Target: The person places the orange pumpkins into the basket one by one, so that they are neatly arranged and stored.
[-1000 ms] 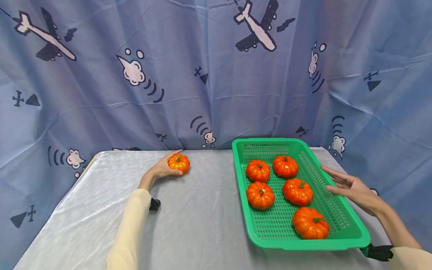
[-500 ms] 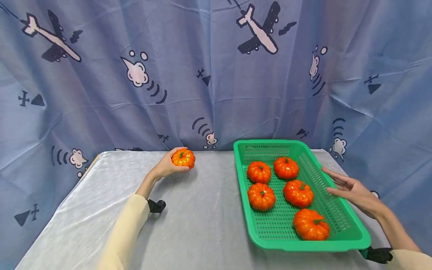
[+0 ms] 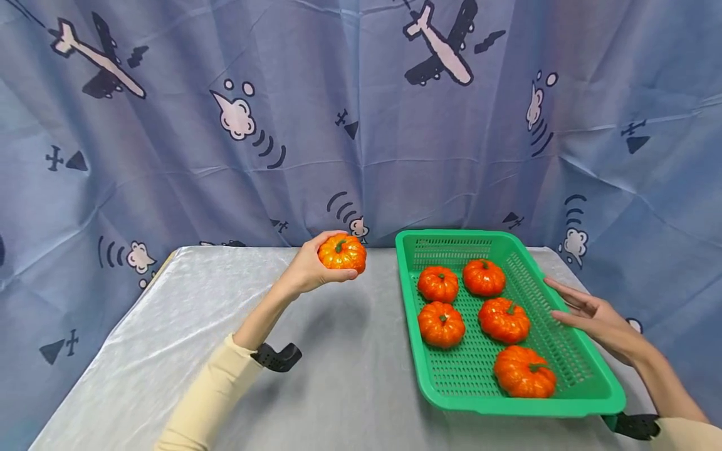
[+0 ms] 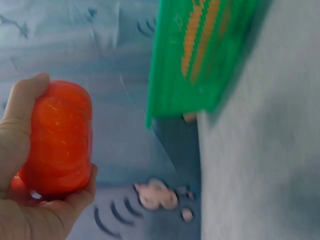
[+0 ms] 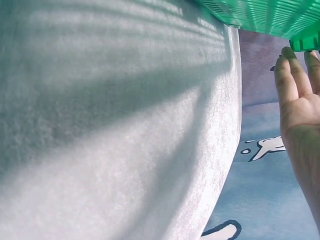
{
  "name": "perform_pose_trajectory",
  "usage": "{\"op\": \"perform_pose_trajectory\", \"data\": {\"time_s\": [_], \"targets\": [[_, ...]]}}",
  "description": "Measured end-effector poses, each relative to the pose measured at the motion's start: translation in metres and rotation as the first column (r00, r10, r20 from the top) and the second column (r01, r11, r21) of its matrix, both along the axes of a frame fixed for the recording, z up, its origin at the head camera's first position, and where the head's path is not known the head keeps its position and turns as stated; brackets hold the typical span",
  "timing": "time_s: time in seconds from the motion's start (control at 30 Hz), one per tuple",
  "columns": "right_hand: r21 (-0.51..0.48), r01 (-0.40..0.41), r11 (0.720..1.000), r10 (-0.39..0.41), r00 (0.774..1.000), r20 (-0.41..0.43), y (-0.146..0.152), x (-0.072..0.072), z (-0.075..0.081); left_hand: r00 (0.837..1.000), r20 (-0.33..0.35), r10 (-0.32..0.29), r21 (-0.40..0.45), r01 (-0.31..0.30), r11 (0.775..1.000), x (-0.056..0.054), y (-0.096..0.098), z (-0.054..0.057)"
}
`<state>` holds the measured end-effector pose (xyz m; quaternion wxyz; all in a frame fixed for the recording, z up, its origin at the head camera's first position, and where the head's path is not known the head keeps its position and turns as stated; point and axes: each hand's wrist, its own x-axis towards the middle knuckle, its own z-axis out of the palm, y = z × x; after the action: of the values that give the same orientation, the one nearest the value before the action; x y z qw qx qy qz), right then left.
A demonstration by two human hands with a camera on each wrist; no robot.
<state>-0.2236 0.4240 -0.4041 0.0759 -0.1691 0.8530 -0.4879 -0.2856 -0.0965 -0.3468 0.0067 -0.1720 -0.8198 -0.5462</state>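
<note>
Between its thumb and fingers, my left hand grips a small orange pumpkin with a green stem, raised above the table left of the basket. The left wrist view shows the same pumpkin from its side, thumb on one side and fingers round the other. A green perforated basket stands on the right of the table, with several orange pumpkins lying apart on its floor. At the basket's right rim is my right hand, its fingers extended; in the right wrist view the fingertips reach the basket's edge.
A table under a pale grey cloth carries the basket. Right behind it hangs a blue curtain printed with planes and clouds. The basket's left wall rises between the held pumpkin and those inside.
My left hand has lifted the pumpkin off the table and carried it to the right, towards the basket. My right hand stays at the basket's rim. The view has shifted slightly.
</note>
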Motion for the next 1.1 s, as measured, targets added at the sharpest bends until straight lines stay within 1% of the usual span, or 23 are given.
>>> {"op": "perform_pose_trajectory", "data": {"time_s": [0.13,0.3,0.47,0.6,0.73,0.83,0.9,1.03,1.1], "targets": [[-0.007,-0.008,1.000,0.008,1.000,-0.005,-0.001,-0.001,0.000,0.999,-0.006,-0.046,0.020,0.046,0.999,0.013,0.018,0.005],[-0.012,-0.009,1.000,0.009,1.000,0.001,-0.002,-0.002,-0.001,0.991,-0.002,-0.132,0.022,0.132,0.991,0.028,0.044,0.005],[-0.017,0.002,1.000,-0.002,1.000,0.011,-0.001,-0.002,-0.003,0.974,0.009,-0.226,-0.019,0.226,0.974,0.041,0.074,0.001],[-0.013,0.002,1.000,-0.002,1.000,0.009,0.000,-0.002,-0.004,0.961,0.045,-0.272,-0.056,0.274,0.960,0.051,0.096,-0.004],[-0.023,-0.003,1.000,0.003,1.000,0.009,0.001,-0.002,-0.005,0.951,0.063,-0.304,-0.102,0.309,0.946,0.056,0.118,-0.010],[-0.026,-0.006,1.000,0.007,1.000,0.005,0.001,-0.001,-0.004,0.945,0.050,-0.324,-0.141,0.328,0.934,0.060,0.132,-0.014],[-0.023,-0.005,1.000,0.005,1.000,0.003,0.001,-0.001,-0.004,0.939,0.029,-0.343,-0.165,0.343,0.925,0.062,0.142,-0.017],[-0.021,-0.007,1.000,0.007,1.000,0.001,0.000,-0.001,-0.003,0.919,-0.020,-0.394,-0.222,0.380,0.898,0.066,0.158,-0.023],[-0.025,-0.007,1.000,0.007,1.000,0.003,-0.001,-0.001,-0.004,0.909,-0.048,-0.415,-0.269,0.388,0.882,0.067,0.165,-0.026]]}}
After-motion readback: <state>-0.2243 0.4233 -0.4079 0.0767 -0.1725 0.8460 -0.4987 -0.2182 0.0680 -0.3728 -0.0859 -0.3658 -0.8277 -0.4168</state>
